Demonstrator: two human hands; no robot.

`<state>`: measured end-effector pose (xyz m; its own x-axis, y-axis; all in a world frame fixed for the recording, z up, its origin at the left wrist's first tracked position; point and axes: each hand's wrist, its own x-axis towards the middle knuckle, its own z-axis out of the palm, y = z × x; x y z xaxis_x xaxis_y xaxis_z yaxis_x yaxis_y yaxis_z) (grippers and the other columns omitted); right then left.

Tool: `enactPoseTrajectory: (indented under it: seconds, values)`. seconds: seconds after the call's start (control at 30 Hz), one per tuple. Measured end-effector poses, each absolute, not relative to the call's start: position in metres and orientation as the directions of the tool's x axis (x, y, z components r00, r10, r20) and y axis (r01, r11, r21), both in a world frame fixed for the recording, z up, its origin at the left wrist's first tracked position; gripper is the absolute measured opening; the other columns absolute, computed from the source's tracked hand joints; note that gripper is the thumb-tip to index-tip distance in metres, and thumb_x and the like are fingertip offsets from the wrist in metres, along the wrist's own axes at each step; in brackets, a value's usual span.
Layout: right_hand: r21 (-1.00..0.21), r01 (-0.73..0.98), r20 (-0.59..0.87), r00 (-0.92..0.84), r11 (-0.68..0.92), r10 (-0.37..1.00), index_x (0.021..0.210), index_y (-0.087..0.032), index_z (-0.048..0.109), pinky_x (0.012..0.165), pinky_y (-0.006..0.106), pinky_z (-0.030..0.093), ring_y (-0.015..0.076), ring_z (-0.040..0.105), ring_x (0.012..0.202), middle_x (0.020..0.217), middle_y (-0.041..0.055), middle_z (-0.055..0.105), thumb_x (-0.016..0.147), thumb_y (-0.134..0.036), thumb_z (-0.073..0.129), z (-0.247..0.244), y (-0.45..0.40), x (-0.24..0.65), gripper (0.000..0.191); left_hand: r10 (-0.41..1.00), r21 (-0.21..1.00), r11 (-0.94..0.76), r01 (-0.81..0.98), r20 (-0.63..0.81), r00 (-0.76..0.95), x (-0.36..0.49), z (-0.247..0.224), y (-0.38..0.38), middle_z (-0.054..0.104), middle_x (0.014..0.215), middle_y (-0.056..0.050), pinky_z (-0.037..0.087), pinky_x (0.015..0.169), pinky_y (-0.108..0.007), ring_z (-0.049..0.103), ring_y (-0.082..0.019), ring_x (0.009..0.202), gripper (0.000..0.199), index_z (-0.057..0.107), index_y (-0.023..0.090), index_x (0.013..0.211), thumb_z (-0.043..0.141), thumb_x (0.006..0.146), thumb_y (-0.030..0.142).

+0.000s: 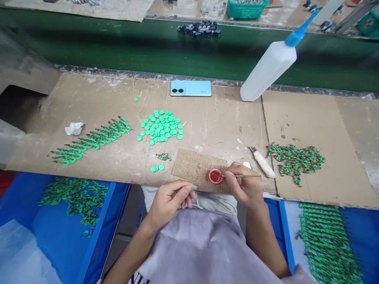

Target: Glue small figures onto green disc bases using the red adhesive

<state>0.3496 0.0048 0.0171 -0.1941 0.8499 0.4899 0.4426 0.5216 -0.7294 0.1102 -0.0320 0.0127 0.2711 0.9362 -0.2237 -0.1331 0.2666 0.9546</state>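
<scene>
My left hand [173,199] pinches a small green piece [192,188] between thumb and fingers, near the table's front edge. In my right hand [244,183] is a thin wooden stick [248,176], its tip over a small round cup of red liquid [215,176]. The cup stands on the right part of a brown cardboard piece [189,163]. Left of that lie several small green-and-gold parts [163,156] and a few green discs [157,168]. A larger pile of green discs [162,126] sits behind them.
Rows of assembled green pieces [91,140] and white tissue [74,128] lie left. A phone [191,88] and tilted white bottle [268,71] are behind. A wooden-handled knife [263,162] and green-gold pile [297,159] lie right. Blue trays [100,232] with green pieces flank my lap.
</scene>
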Motion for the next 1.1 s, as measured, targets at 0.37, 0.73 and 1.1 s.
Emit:
enactPoseTrajectory:
  seconds: [0.37, 0.73, 1.1]
  values:
    - [-0.735, 0.446, 0.47, -0.209, 0.512, 0.857, 0.083, -0.022, 0.066, 0.051, 0.029, 0.047, 0.0168, 0.062, 0.054, 0.065, 0.0012, 0.068, 0.1, -0.018, 0.058, 0.0187, 0.0068, 0.3477, 0.019, 0.909, 0.943, 0.31, -0.12, -0.257, 0.328, 0.1104, 0.0146, -0.035, 0.078, 0.07, -0.008, 0.049, 0.045, -0.022, 0.067, -0.014, 0.05, 0.044, 0.072, 0.015, 0.082, 0.065, 0.097, 0.056]
    - [-0.72, 0.452, 0.487, -0.211, 0.527, 0.847, 0.083, -0.022, 0.067, 0.05, 0.028, 0.047, 0.0162, 0.063, 0.055, 0.066, 0.0014, 0.069, 0.102, -0.019, 0.058, 0.0175, 0.0066, 0.347, 0.02, 0.907, 0.908, 0.373, -0.192, -0.314, 0.279, 0.1095, 0.012, -0.0331, 0.077, 0.07, -0.004, 0.046, 0.044, -0.018, 0.065, -0.01, 0.049, 0.03, 0.08, 0.016, 0.103, 0.081, 0.088, 0.042]
    - [-0.764, 0.381, 0.497, -0.168, 0.521, 0.851, 0.088, -0.022, 0.066, 0.054, 0.028, 0.045, 0.0161, 0.062, 0.058, 0.07, 0.0011, 0.067, 0.102, -0.017, 0.059, 0.0145, -0.0004, 0.35, 0.017, 0.913, 0.906, 0.346, -0.244, -0.264, 0.311, 0.1122, 0.0117, -0.0392, 0.084, 0.083, -0.006, 0.056, 0.052, -0.019, 0.075, -0.014, 0.06, 0.024, 0.081, 0.021, 0.109, 0.082, 0.085, 0.024]
